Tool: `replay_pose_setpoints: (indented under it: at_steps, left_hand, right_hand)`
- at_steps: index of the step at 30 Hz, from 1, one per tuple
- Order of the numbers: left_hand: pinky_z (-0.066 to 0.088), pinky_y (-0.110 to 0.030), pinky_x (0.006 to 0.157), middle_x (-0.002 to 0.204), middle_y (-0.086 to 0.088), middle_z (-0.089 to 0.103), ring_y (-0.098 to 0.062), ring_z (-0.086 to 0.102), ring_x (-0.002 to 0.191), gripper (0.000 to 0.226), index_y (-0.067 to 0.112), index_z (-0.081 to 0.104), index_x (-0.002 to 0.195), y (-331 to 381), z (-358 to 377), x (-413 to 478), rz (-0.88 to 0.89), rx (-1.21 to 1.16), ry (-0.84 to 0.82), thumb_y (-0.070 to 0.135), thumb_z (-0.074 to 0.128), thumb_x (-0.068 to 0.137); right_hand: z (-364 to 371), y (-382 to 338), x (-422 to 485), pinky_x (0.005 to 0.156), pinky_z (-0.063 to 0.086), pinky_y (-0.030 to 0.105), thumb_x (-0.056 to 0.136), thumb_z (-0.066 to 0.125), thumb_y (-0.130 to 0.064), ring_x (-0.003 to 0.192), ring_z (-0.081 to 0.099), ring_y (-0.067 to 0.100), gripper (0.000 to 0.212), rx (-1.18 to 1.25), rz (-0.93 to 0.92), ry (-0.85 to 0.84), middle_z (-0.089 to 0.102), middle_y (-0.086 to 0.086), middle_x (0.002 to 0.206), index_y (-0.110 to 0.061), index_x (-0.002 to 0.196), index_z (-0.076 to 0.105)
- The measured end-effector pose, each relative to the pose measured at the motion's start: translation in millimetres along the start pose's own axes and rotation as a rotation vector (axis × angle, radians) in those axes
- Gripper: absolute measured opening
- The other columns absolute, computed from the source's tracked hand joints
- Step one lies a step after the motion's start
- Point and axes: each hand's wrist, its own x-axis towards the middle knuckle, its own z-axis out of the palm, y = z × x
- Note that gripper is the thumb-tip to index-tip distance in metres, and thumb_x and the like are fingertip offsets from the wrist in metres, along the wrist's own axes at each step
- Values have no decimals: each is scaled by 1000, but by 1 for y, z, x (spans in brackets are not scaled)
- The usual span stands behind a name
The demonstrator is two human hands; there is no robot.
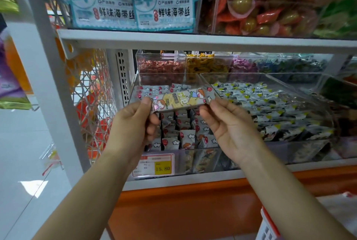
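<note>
A white metal shelf (193,41) fills the view, with an orange base below it and a wire mesh side panel (92,104) at the left. On the upper level stand blue-and-white seaweed bags (133,8) and, to their right, a clear box of red and green wrapped snacks (266,13). On the lower level, clear bins sit side by side: the back row holds red, yellow and purple wrapped sweets, the right front bin (289,108) holds silver and black packets with yellow corners, and the left front bin (173,156) holds small white packets printed with clouds and red dots. A price tag (155,165) with a yellow patch is fixed to the front of the left bin.

Above that left bin, both hands hold one long snack packet (179,98) level, cartoon print facing the camera. The left hand (133,123) pinches its left end between thumb and curled fingers; the right hand (229,127) pinches its right end the same way.
</note>
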Motion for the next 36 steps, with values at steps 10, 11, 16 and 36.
replay_pose_setpoints:
  at_steps: [10,11,16,36]
  left_hand:
    - [50,-13,47,63,-5,66,-5,57,49,11,2,60,76,6,-2,2,-22,-211,-338,11,54,75]
    - [51,-14,49,64,-6,67,-6,59,50,12,0,59,79,7,-3,2,-23,-212,-353,10,54,75]
    - [53,-17,55,70,-8,70,-11,64,56,14,2,60,88,7,-4,1,67,43,-316,1,47,91]
    - [53,-16,64,89,0,72,-7,67,69,35,16,67,108,18,-11,-2,163,371,-172,26,66,74]
  right_hand:
    - [-5,-5,4,51,53,16,81,57,-3,61,69,11,4,150,-5,74,70,7,66,-2,82,61]
    - [-5,-4,3,52,53,16,85,55,-2,60,69,11,6,139,-7,77,70,6,66,-2,82,61]
    - [-6,-4,4,52,54,23,94,48,-7,60,66,15,14,-144,-176,56,67,3,69,-8,98,61]
    - [-3,4,-2,65,47,10,84,66,-16,76,64,-1,11,-831,-374,-81,69,-18,76,-23,89,73]
